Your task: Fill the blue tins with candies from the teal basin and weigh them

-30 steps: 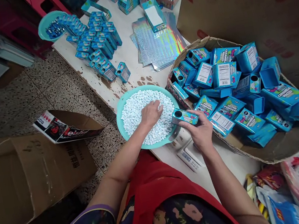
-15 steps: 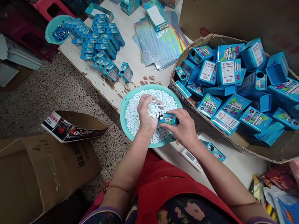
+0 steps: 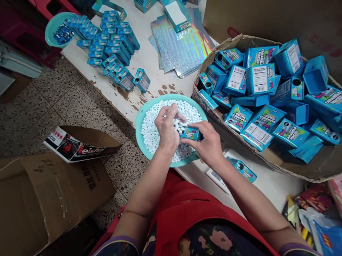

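A turquoise basin [image 3: 140,138] full of small white candies [image 3: 150,123] stands at the table's front edge. Over it, my left hand [image 3: 167,129] is cupped around a small heap of the candies [image 3: 179,123], tipped against the top of a blue candy box. My right hand [image 3: 208,139] grips that blue candy box [image 3: 191,133] between thumb and fingers, low over the basin. The box's opening is mostly hidden by candies and fingers. Under my right forearm, another blue candy box [image 3: 243,169] lies beside a white device [image 3: 217,180], partly covered.
A large cardboard box [image 3: 285,174] of blue boxes stands at right. Rows of upright blue boxes [image 3: 113,45] and shiny holographic sheets [image 3: 176,47] occupy the table's back. A bowl of blue caps [image 3: 51,32] is at the back left; an open carton [image 3: 13,208] stands left.
The heap of candies in my left hand is smaller, and its fingers have closed in over the box. My right hand keeps holding the box. The whole view has shifted slightly.
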{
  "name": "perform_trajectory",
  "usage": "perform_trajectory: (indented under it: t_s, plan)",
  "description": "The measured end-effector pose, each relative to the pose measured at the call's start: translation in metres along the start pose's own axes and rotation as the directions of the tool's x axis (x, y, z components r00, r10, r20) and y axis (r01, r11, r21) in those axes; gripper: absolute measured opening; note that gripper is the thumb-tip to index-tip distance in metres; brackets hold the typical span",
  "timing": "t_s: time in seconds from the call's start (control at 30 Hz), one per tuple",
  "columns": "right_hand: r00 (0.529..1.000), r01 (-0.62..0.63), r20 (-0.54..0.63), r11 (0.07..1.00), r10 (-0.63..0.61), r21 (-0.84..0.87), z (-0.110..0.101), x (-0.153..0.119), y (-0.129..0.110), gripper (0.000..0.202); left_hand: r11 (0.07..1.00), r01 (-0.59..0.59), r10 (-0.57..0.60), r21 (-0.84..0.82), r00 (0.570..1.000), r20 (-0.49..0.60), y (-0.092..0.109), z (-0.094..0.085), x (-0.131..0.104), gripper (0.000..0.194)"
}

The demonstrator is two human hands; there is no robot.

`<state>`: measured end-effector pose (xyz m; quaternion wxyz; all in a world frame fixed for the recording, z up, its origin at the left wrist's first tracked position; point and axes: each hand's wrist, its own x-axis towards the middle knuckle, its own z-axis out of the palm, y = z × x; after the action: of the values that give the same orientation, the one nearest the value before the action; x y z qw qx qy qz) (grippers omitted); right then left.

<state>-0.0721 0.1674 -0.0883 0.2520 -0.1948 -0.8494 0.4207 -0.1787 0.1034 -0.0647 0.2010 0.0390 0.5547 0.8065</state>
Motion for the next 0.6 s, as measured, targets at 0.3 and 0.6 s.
perform_trajectory:
  t_s: [0.3, 0.6]
  plan:
    - [0.999, -0.026, -0.021, 0.998, 0.027, 0.053, 0.0015, -0.0009, 0.0029, 0.033, 0.999, -0.044, 0.044, -0.019, 0.999, 0.027, -0.0004, 0.0012, 0.0003, 0.029]
    - [0.996, 0.021, -0.092, 0.995, -0.012, 0.098, -0.0039, -0.0022, -0.0005, 0.037, 0.991, -0.131, 0.131, -0.001, 0.99, 0.059, 0.0067, 0.004, -0.0018, 0.023]
